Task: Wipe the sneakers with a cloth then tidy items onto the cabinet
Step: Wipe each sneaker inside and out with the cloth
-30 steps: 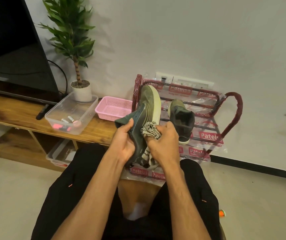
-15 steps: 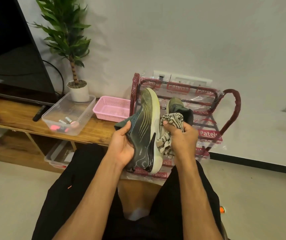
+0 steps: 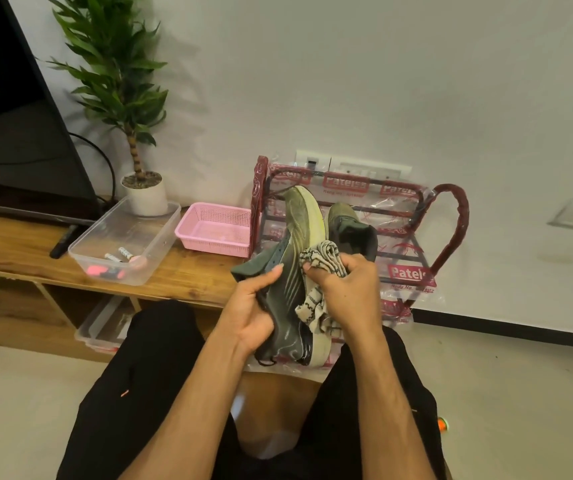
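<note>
My left hand (image 3: 254,311) grips a dark green sneaker (image 3: 293,271) with a pale sole, held on its side, toe pointing away. My right hand (image 3: 349,289) clutches a bunched black-and-white patterned cloth (image 3: 323,261) pressed against the sneaker's side near the sole. The second green sneaker (image 3: 351,226) stands on a dark red shoe rack (image 3: 451,230) wrapped in printed plastic, just behind my right hand. The wooden cabinet (image 3: 188,275) runs along the left.
On the cabinet stand a clear plastic tub (image 3: 160,244) with small items, a pink basket (image 3: 214,230), a potted plant (image 3: 144,194), a remote (image 3: 63,240) and a TV (image 3: 18,133). Another clear bin (image 3: 101,327) sits on the lower shelf. My black-clad knees fill the foreground.
My right hand with the cloth went up along the sneaker's side, away from the shoe, and has come back onto it. The left hand kept its hold while the view shifted slightly.
</note>
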Action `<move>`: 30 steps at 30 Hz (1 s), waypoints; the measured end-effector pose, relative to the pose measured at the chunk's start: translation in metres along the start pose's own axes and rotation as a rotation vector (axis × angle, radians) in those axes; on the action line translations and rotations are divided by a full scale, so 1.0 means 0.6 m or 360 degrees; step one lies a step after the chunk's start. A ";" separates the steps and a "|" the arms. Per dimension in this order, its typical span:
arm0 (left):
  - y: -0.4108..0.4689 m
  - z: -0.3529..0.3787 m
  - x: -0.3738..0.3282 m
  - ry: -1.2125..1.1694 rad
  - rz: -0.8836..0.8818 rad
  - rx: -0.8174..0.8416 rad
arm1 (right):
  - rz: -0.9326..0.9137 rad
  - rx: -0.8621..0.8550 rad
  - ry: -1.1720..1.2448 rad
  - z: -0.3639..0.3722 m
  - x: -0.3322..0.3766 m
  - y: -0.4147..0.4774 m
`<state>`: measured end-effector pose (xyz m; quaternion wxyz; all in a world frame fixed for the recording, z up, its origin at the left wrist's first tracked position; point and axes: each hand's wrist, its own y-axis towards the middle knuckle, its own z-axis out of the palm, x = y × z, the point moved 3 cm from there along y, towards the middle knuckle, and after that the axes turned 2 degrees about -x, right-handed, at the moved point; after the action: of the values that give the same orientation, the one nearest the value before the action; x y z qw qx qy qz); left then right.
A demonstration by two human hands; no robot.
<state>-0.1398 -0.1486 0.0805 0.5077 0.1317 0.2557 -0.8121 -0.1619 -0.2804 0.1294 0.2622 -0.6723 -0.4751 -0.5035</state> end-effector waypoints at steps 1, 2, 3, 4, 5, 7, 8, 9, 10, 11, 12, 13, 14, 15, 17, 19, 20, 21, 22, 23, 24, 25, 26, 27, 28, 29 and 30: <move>0.000 0.001 0.001 -0.0018 -0.0006 0.0008 | -0.0008 -0.0012 0.0000 -0.002 0.000 -0.001; 0.000 0.002 0.003 -0.0033 -0.0012 0.0018 | -0.0019 -0.0020 0.0001 -0.003 0.000 -0.002; 0.000 0.002 0.004 -0.0044 -0.0018 0.0024 | -0.0035 -0.0019 -0.0002 -0.004 0.001 -0.004; -0.001 0.003 0.005 -0.0046 -0.0027 0.0032 | -0.0061 -0.0014 -0.0009 -0.004 0.001 -0.007; -0.001 0.004 0.006 -0.0040 -0.0037 0.0034 | -0.0086 0.0003 -0.0021 -0.003 0.002 -0.010; -0.002 0.003 0.005 -0.0029 -0.0047 0.0047 | -0.0132 0.0051 -0.0038 -0.001 0.002 -0.014; -0.003 0.005 0.004 -0.0022 -0.0039 0.0050 | -0.0153 0.0063 -0.0039 0.000 0.001 -0.014; -0.004 0.007 0.002 -0.0009 -0.0027 0.0051 | -0.0177 0.0049 -0.0036 0.001 0.003 -0.012; -0.005 0.010 0.001 0.0013 -0.0017 0.0050 | -0.0207 0.0000 -0.0043 0.002 0.005 -0.009; -0.005 0.014 0.002 0.0043 -0.0013 0.0043 | -0.0240 -0.0082 -0.0060 0.004 0.008 -0.005; -0.004 0.018 0.003 0.0080 -0.0015 0.0025 | -0.0273 -0.0185 -0.0086 0.007 0.011 0.000; -0.004 0.021 0.004 0.0115 -0.0023 0.0002 | -0.0296 -0.0277 -0.0103 0.009 0.014 0.002; -0.003 0.022 0.005 0.0138 -0.0033 -0.0022 | -0.0314 -0.0331 -0.0109 0.011 0.015 0.003; -0.001 0.023 0.005 0.0147 -0.0040 -0.0047 | -0.0332 -0.0323 -0.0115 0.012 0.016 0.003; 0.003 0.021 0.001 0.0148 -0.0030 -0.0088 | -0.0325 -0.0132 -0.0138 0.013 0.012 0.001; 0.007 0.020 -0.003 0.0166 0.0024 -0.0110 | -0.0316 0.0070 -0.0198 0.016 0.005 -0.003; 0.009 0.020 -0.004 0.0185 0.0053 -0.0118 | -0.0324 0.0076 -0.0213 0.018 0.002 -0.005; 0.010 0.022 -0.005 0.0202 0.0080 -0.0121 | -0.0331 0.0025 -0.0212 0.021 0.001 -0.005; 0.011 0.023 -0.004 0.0220 0.0103 -0.0123 | -0.0337 -0.0057 -0.0210 0.025 0.000 -0.005; 0.011 0.023 -0.004 0.0247 0.0122 -0.0121 | -0.0345 -0.0152 -0.0207 0.029 0.001 -0.007; 0.011 0.022 -0.004 0.0293 0.0145 -0.0117 | -0.0358 -0.0248 -0.0202 0.032 0.002 -0.007; 0.011 0.021 -0.004 0.0347 0.0167 -0.0112 | -0.0375 -0.0337 -0.0193 0.033 0.003 -0.008; 0.012 0.019 -0.006 0.0403 0.0189 -0.0111 | -0.0386 -0.0403 -0.0178 0.032 0.004 -0.009; 0.012 0.017 -0.008 0.0452 0.0208 -0.0112 | -0.0388 -0.0432 -0.0158 0.030 0.003 -0.008; 0.014 0.016 -0.009 0.0487 0.0228 -0.0122 | -0.0382 -0.0408 -0.0138 0.028 0.000 -0.005; 0.014 0.015 -0.011 0.0508 0.0244 -0.0133 | -0.0372 -0.0334 -0.0119 0.026 -0.002 -0.003; 0.015 0.015 -0.011 0.0513 0.0254 -0.0141 | -0.0364 -0.0231 -0.0112 0.026 -0.005 -0.001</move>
<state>-0.1282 -0.1516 0.0886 0.5284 0.2576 0.3581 -0.7254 -0.1559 -0.2685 0.1210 0.1369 -0.6483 -0.5198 -0.5392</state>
